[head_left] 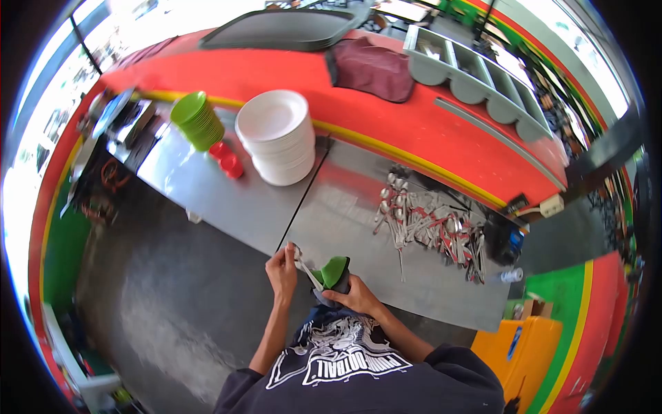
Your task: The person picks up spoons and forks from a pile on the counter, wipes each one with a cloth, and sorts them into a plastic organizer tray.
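Observation:
My left hand [281,273] is closed with the fingertips pinched on a metal spoon [310,277], near its rounded end. The spoon's handle slants down to the right, its lower end meeting a green and grey cloth [334,272]. Wrapped round that cloth is my right hand [354,295], with the thumb across the front. Both hands are in front of my body, at the near edge of the metal table [331,207]. A spread pile of spoons and forks [441,224], some with red parts, lies on the table to the right.
On the table's left part stand a tall stack of white plates [276,138], a stack of green plates [198,121] and red cups [227,162]. Along the red ledge [276,72] are a grey cutlery tray [476,76], a maroon cloth [372,69] and a dark tray [276,29]. A yellow bin [517,359] stands at right.

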The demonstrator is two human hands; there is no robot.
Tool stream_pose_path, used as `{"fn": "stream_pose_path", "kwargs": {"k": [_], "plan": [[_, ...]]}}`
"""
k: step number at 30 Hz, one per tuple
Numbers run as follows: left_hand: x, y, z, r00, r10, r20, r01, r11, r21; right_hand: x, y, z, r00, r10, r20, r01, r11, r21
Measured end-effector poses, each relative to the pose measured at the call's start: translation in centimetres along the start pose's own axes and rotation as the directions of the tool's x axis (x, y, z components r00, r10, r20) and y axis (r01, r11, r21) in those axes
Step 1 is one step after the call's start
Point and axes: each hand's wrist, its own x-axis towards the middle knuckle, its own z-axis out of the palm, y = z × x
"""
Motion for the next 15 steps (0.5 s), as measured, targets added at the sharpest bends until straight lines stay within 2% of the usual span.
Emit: {"fn": "stream_pose_path", "kwargs": {"k": [3,4,8,11,13,15], "plan": [[-0.2,3.0,3.7,0.993,-0.007,0.117,0.029,0.981,-0.192,-0.6,0.2,-0.7,0.987,-0.052,-0.153,0.052,0.999,-0.001],[0.3,3.0,4.4,0.978,-0.015,0.206,0.046,0.988,-0.147,-0.9,0.2,-0.9,0.975,-0.067,-0.21,0.069,0.998,0.001],[1.3,5.3,9.1,0.913,0.098,0.395,-0.047,0.989,-0.137,-2.1,-0.4,-3.3,0.907,-0.071,-0.415,0.096,0.995,0.039],[2.0,9.6,13.0,0.851,0.263,0.454,-0.144,0.949,-0.279,-2.9,-1.6,-6.2,0.84,-0.061,-0.54,0.117,0.991,0.069],[3.3,11.9,15.8,0.78,0.344,0.523,-0.238,0.935,-0.262,-2.9,-2.5,-8.6,0.789,-0.067,-0.61,0.15,0.985,0.086],[4.1,15.5,18.9,0.712,0.416,0.567,-0.295,0.909,-0.296,-2.7,-4.7,-11.2,0.696,-0.211,-0.687,0.226,0.972,-0.069]]}}
